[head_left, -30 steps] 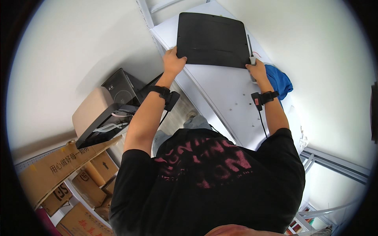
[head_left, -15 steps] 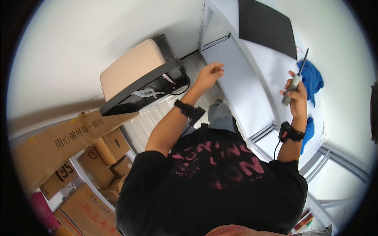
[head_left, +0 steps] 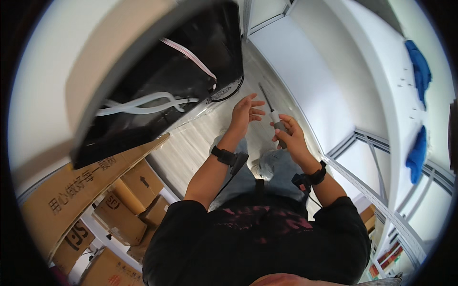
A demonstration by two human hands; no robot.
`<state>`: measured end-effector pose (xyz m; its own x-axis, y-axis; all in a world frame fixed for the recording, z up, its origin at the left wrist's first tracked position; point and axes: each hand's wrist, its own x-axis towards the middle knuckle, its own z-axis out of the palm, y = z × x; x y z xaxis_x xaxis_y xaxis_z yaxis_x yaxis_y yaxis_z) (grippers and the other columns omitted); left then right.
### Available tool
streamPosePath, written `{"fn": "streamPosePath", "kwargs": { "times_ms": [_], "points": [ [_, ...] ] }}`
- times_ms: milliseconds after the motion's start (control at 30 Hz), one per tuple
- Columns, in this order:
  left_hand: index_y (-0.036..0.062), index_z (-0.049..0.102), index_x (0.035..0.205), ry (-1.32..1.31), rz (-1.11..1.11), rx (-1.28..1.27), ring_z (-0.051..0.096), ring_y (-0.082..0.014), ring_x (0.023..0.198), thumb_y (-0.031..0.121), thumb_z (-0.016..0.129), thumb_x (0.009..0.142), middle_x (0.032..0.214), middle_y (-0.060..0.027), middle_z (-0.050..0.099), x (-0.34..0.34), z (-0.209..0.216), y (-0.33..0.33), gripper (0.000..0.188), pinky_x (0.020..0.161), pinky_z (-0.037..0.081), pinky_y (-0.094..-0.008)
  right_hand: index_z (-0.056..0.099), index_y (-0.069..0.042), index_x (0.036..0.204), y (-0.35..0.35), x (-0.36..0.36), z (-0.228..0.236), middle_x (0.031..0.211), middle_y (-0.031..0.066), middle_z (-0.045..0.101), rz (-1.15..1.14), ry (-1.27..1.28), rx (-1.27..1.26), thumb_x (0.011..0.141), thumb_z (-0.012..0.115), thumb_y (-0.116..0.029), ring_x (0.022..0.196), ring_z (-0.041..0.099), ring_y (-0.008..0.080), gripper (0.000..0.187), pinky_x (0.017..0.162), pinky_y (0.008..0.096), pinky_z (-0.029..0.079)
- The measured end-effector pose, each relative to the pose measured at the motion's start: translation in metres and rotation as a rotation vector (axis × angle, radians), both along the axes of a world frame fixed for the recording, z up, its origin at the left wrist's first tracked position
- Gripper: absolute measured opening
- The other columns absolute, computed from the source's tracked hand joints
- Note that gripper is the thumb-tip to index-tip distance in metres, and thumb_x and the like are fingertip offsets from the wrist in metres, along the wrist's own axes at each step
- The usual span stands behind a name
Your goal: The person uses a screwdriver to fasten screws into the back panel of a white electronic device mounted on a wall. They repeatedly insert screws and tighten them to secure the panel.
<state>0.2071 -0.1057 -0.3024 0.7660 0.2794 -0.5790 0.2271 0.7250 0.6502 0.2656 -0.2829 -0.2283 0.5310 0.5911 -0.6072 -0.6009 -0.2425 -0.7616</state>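
My right hand is closed around the grey handle of a screwdriver, whose long dark shaft points up and away. Close by on the left, my left hand is empty, its fingers apart and near the shaft without visibly touching it. Left of both hands stands a large box-like appliance with a black underside or back. White flexible tubes and a pale pink-striped flat cable hang out of it. A black cord curves by its lower corner.
White shelving with metal frames runs along the right, with blue cloths beside it. Cardboard boxes fill shelves at lower left, behind a long cardboard strip. Pale wood-look floor lies under my feet.
My right hand has brought the screwdriver from the shelf side inward, near my left hand. My left fingers have spread. The view has shifted, and the appliance appears larger and closer.
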Motion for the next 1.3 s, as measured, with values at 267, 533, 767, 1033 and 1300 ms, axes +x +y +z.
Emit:
{"fn": "streamPosePath", "kwargs": {
  "times_ms": [267,533,767,1033,1300],
  "points": [
    [0.0027,0.051,0.119,-0.201,0.138,0.281,0.057,-0.0077,0.057,0.027,0.041,0.100,0.076,-0.0066,0.065,0.022,-0.144,0.019,0.033,0.052,0.045,-0.0207,0.041,-0.004,0.136,-0.001,-0.013,-0.190,0.119,0.0101,0.044,0.018,-0.055,0.273,0.073,0.057,0.011,0.081,0.059,0.0171,0.066,0.062,0.0280,0.049],
    [0.0033,0.057,0.111,-0.380,0.173,0.472,0.054,-0.0085,0.052,0.025,0.047,0.097,0.071,-0.0063,0.064,0.031,-0.159,0.017,0.027,0.047,0.042,-0.0202,0.023,-0.004,0.141,-0.007,-0.026,-0.255,0.124,0.0181,0.047,-0.024,-0.256,0.494,0.086,0.055,-0.001,0.074,0.061,0.0171,0.064,0.052,0.0264,0.048],
    [0.0036,0.057,0.109,-0.403,0.204,0.453,0.056,-0.0094,0.054,0.023,0.046,0.097,0.074,-0.0065,0.064,0.017,-0.132,0.010,0.026,0.047,0.044,-0.0201,0.034,-0.003,0.130,-0.012,-0.022,-0.237,0.122,0.0156,0.047,0.014,-0.302,0.618,0.083,0.053,0.001,0.063,0.051,0.0094,0.050,0.051,0.0228,0.043],
    [0.0017,0.052,0.116,-0.467,0.212,0.403,0.057,-0.0095,0.058,0.024,0.045,0.097,0.076,-0.0059,0.063,0.020,-0.097,0.003,0.030,0.049,0.045,-0.0200,0.032,-0.001,0.131,-0.020,-0.022,-0.205,0.126,0.0175,0.047,0.048,-0.309,0.698,0.084,0.053,0.002,0.059,0.048,0.0074,0.051,0.051,0.0219,0.042],
    [0.0002,0.051,0.121,-0.541,0.256,0.371,0.057,-0.0114,0.064,0.018,0.043,0.097,0.077,-0.0055,0.063,0.021,-0.106,0.014,0.031,0.052,0.044,-0.0206,0.035,0.001,0.130,-0.001,-0.023,-0.202,0.121,0.0189,0.052,0.013,-0.349,0.709,0.086,0.050,0.003,0.053,0.048,0.0039,0.047,0.047,0.0186,0.040]
  ]
}}
